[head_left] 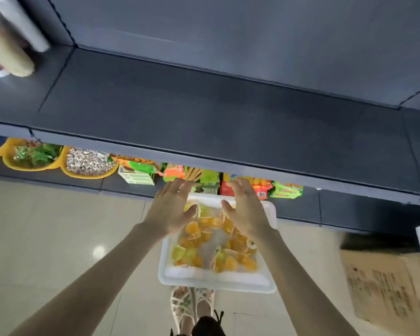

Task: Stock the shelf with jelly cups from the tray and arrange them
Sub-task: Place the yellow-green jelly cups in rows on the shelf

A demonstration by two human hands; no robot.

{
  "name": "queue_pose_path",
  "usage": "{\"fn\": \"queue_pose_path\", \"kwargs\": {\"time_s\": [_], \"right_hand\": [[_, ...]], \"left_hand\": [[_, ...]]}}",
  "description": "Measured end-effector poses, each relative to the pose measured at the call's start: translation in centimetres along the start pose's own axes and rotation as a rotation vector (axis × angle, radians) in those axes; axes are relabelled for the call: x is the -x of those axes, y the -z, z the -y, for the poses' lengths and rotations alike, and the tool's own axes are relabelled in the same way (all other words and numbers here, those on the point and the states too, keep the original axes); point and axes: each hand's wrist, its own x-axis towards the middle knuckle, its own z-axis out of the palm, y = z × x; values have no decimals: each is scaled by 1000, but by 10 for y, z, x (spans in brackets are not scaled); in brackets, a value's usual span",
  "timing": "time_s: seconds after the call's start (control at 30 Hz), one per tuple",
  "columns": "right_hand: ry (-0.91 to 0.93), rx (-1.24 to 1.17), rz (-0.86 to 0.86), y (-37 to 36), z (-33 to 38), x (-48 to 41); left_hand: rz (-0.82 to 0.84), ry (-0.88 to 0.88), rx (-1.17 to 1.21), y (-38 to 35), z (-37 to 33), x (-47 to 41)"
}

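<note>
I am looking down over both arms, which are reaching up from the bottom of the frame toward its centre. My left hand point(172, 209) is hovering with its fingers spread wide and is gripping nothing, and my right hand point(246, 210) is mirroring it just beside, palm turned inward, also spread and empty; the two are apart, with a gap between them. Below them, in the lower centre of the frame, the white tray point(218, 278) is sitting on the pale tiled floor point(58, 238), and the jelly cups point(230, 263), orange and yellow-green, are lying in it in a loose heap. I cannot tell whether either hand is touching the cups. The dark grey shelf point(228, 122) is stretching across the middle of the frame with its central surface bare. Under its front edge, at centre left, two yellow bowls point(90, 174) of food are showing, and right of them a row of colourful snack boxes point(286, 190) is lining the lower shelf just behind my fingertips. A flattened cardboard sheet point(383, 287) is lying on the floor at lower right. Feet in white sandals point(192, 304) are standing just below the tray. Something pale and blurred is sitting at the upper left.
</note>
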Motion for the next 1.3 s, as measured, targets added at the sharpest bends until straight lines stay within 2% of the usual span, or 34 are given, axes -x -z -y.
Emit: {"fn": "queue_pose_path", "kwargs": {"time_s": [0.17,0.3,0.53,0.87,1.13,1.3], "right_hand": [[-100,-85,151,-106,-47,-35],[-153,-183,210,-187,-79,-63],[-257,-322,151,-273,-113,-109],[-377,-438,147,-310,-117,-144],[-342,-373,139,-313,-120,-145],[-297,-315,149,-315,-120,-146]], "left_hand": [[150,225,158,-111,47,-10],[88,419,350,-184,79,-27],[47,333,416,-269,119,-54],[-54,320,468,-293,132,-60],[-170,365,430,-297,123,-48],[-187,401,417,-300,119,-41]]}}
